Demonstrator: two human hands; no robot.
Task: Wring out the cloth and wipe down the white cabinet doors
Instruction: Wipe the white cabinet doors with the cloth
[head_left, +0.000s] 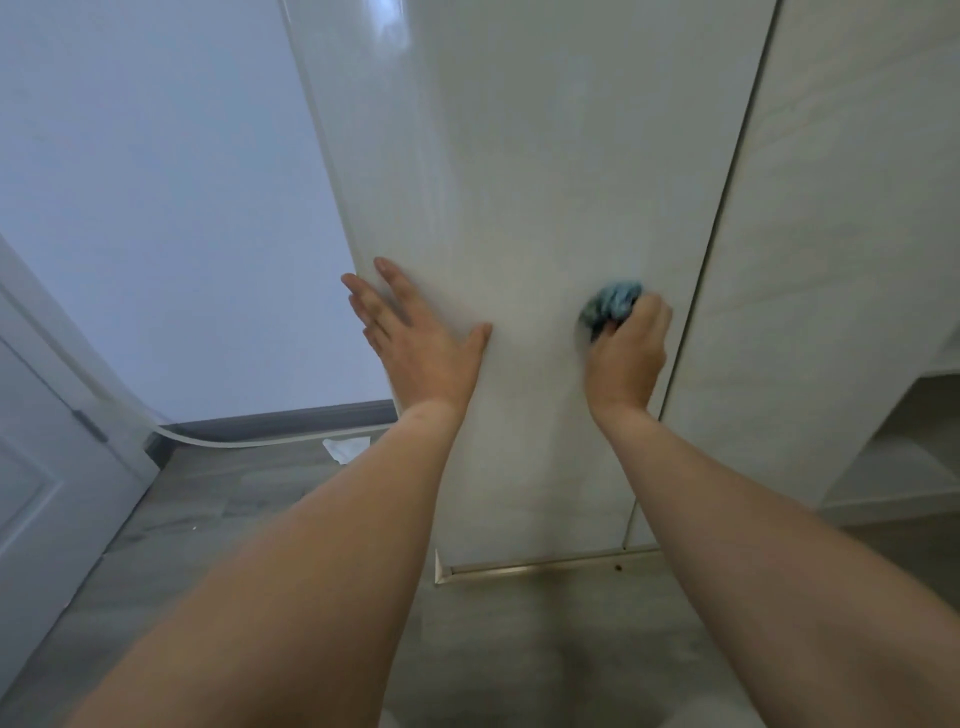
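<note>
A tall white cabinet door (519, 182) fills the middle of the view. My left hand (421, 343) lies flat against the door near its left edge, fingers straight and spread. My right hand (631, 353) grips a bunched blue-green cloth (610, 304) and holds it against the same door, close to the dark gap at its right edge. A second white cabinet door (831, 234) stands to the right of that gap.
A pale wall (156, 208) with a grey skirting board (280, 415) lies left of the cabinet. A white door (41, 467) stands at far left. A crumpled white scrap (343, 449) lies on the grey floor (208, 519). Open shelves (914, 457) show at lower right.
</note>
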